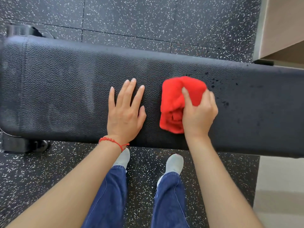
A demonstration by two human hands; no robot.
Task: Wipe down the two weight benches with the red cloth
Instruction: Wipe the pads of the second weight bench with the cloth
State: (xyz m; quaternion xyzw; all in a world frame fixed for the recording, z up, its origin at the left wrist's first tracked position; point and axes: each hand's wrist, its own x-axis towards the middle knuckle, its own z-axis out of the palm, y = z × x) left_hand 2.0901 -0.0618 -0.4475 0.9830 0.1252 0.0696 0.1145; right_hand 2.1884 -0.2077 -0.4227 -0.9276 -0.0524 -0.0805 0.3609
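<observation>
With the left hand (125, 112) spread flat on the padded surface (57, 89) and the right hand (199, 112) gripping the bunched red cloth (174, 99) mid-bench, dark droplets (225, 102) right of it remain unwiped; no second bench is visible.

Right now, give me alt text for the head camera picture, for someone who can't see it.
A person's right hand grips a bunched red cloth on a black padded bench, while the left hand rests flat beside it. Dark droplets speckle the pad right of the cloth; speckled rubber floor surrounds the bench.
</observation>
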